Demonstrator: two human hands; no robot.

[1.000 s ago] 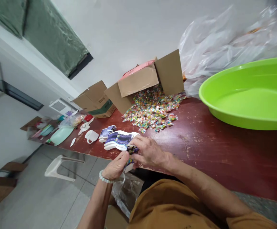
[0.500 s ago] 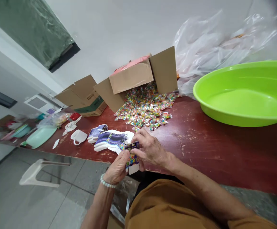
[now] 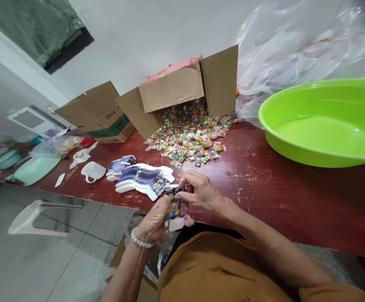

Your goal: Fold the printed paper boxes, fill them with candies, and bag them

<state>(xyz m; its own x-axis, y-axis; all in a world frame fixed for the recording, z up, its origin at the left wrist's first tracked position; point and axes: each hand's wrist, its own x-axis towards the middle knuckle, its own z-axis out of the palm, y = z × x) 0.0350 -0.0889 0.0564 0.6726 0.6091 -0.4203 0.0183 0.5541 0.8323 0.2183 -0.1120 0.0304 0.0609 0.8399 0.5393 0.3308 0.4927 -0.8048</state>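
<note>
Between my hands is a small purple printed carton (image 3: 175, 211), with a white flap hanging out at its lower end. My left hand (image 3: 154, 220), with a beaded bracelet at the wrist, grips the carton's left side, thumb on the front. The fingers of my right hand (image 3: 199, 193) pinch at its upper right edge. Just beyond lies a fanned stack of flat purple carton blanks (image 3: 143, 178) on the dark red table (image 3: 248, 184). A heap of small wrapped candies (image 3: 191, 140) spills from an open cardboard box (image 3: 172, 90) behind them.
At right stands a large green basin (image 3: 320, 142), with clear plastic bags (image 3: 283, 54) behind it. Leftward are a white mug (image 3: 93, 171), folded purple cartons (image 3: 119, 164), another cardboard box (image 3: 97, 113) and a pale green tray (image 3: 37, 170). A white stool (image 3: 28, 220) stands on the floor.
The camera view has shifted slightly. More of the carton's printed front shows now, and my right fingers have moved to its top edge. Both hands keep hold of it.
</note>
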